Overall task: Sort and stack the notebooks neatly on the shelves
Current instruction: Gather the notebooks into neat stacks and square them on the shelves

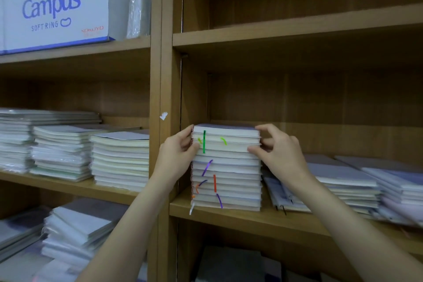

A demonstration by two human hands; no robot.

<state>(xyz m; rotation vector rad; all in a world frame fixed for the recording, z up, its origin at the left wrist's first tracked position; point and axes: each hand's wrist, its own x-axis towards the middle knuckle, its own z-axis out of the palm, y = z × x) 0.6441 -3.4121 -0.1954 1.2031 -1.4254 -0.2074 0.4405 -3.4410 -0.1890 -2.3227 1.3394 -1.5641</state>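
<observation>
soft, even indoor light from in front; the shelf recesses (297, 98) fall into brown shadow. glare streaks the plastic wrap (137, 2) at upper left. wide-angle bending tilts the edges, and the lower corners go soft.

2 bare forearms, no sleeves, bare hands (180, 149)

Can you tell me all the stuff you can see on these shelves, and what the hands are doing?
shelves: two units, brown wood, side by side.
tall notebook stack: one, pale pages with green, purple and red ribbons, middle shelf of the right unit.
lower stacks: a few, pale purple covers, right of the tall stack.
left stacks: several, cream and white, left unit.
box: one, white with blue Campus lettering, top left.
hands: left hand and right hand grip the top notebooks of the tall stack.
</observation>
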